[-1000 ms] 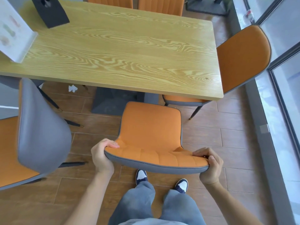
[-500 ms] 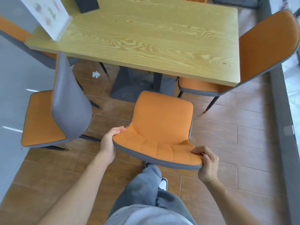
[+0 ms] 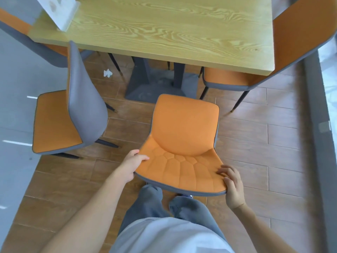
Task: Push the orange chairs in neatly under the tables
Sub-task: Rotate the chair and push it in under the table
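Note:
An orange chair (image 3: 184,132) with a grey back shell stands in front of me, its seat fully out from under the wooden table (image 3: 173,28). My left hand (image 3: 132,165) grips the left end of its backrest top. My right hand (image 3: 232,185) grips the right end, fingers curled over the padded edge. The seat front lies just short of the table's grey pedestal base (image 3: 160,84).
A second orange chair (image 3: 73,114) stands on the left, turned away from the table. A third (image 3: 269,70) sits part-way under the table's right end. A white card stand (image 3: 58,10) is on the table, a crumpled tissue (image 3: 107,73) on the floor. A window frame (image 3: 317,125) runs along the right.
The chair has come back toward me and out from under the table edge. My view has shifted right and back, showing more of the left chair. Both hands keep hold of the backrest.

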